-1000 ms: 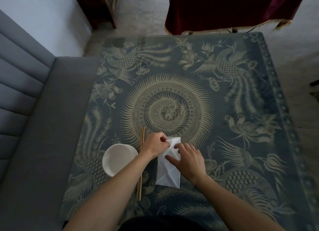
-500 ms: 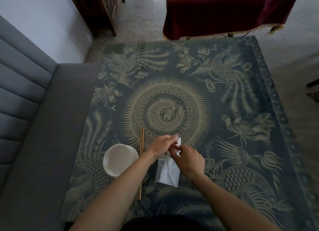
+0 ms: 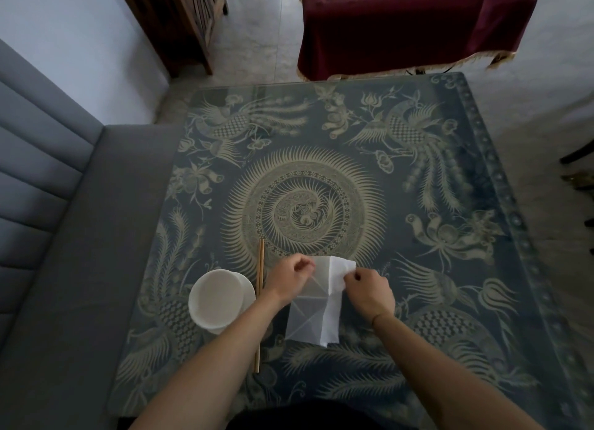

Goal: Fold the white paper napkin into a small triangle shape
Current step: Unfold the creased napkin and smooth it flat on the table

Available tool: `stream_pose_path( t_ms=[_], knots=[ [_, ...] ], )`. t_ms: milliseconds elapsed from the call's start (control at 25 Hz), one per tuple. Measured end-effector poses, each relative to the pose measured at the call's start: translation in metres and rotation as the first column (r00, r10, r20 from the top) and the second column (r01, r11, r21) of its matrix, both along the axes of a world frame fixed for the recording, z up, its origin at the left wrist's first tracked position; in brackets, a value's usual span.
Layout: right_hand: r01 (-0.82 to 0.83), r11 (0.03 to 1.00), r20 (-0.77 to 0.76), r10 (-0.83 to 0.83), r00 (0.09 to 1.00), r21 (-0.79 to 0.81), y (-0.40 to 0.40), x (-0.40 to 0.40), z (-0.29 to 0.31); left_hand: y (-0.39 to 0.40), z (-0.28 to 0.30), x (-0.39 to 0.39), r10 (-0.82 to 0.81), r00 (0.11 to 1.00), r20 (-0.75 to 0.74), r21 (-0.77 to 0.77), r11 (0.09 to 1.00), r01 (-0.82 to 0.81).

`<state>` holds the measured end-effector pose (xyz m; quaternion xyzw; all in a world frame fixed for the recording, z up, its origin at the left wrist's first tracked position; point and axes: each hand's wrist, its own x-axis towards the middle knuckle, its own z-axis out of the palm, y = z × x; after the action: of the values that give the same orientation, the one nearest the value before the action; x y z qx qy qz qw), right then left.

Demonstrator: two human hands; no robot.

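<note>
The white paper napkin (image 3: 316, 310) lies near the front of the patterned table, a tall rectangle with diagonal creases across it. My left hand (image 3: 289, 280) pinches its upper left corner. At the upper right, my right hand (image 3: 369, 290) pinches a flap that stands slightly raised off the table. The lower half of the napkin lies flat, with a thin layer sticking out at the bottom right.
A white bowl (image 3: 218, 298) stands left of my left wrist. A pair of wooden chopsticks (image 3: 259, 304) lies lengthwise between bowl and napkin. The blue patterned glass-topped table (image 3: 450, 301) borders a grey sofa (image 3: 64, 269) on the left. A maroon-covered table (image 3: 411, 21) stands beyond.
My hands were close together at the napkin's top middle; now they have moved apart to the upper corners, and the top of the napkin has spread wider.
</note>
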<state>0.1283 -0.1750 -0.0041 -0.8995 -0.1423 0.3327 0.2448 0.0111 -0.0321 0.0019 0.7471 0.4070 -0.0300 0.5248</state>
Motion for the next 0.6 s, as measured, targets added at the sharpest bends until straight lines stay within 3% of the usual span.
stream_pose_path(
  t_ms=[80,200,440,600],
  knots=[
    [0.006,1.000,0.003,-0.006,1.000,-0.001,-0.006,0.008,-0.002,-0.002,-0.008,-0.013,-0.296,0.937,-0.184,0.333,0.879,0.342],
    [0.008,0.999,0.043,-0.006,0.999,-0.037,-0.016,0.023,-0.005,-0.008,-0.018,-0.026,-0.506,0.787,-0.353,0.419,0.667,0.616],
    [-0.060,0.995,0.110,0.068,0.992,-0.077,-0.035,0.037,-0.012,-0.013,-0.034,-0.037,-0.534,0.644,-0.548,0.383,0.524,0.761],
    [-0.098,0.992,0.228,0.115,0.967,-0.083,-0.036,0.040,-0.014,-0.018,-0.036,-0.039,-0.500,0.631,-0.593,0.409,0.488,0.771]
  ],
)
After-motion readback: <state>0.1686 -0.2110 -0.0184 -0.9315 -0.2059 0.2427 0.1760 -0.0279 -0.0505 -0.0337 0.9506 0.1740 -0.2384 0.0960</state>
